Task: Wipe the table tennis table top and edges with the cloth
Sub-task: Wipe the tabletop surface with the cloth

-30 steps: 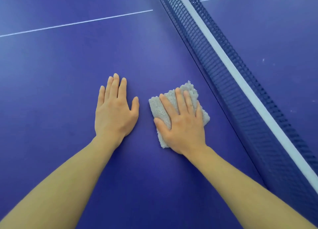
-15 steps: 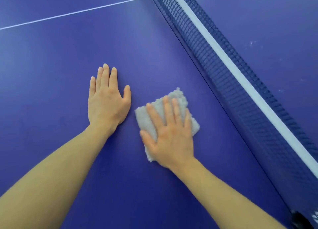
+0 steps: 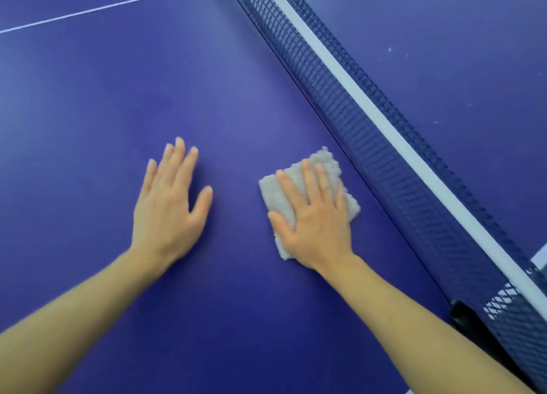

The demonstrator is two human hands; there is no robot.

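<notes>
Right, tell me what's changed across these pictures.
The right hand slid the folded grey fluffy cloth back toward the blue mesh net, widening the gap to the left hand. Nothing was taken or let go: both hands stay flat, the left on the bare blue table top.

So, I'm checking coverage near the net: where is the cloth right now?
In the head view, the cloth lies flat on the table top right of centre, under the right hand, just short of the net.
</notes>
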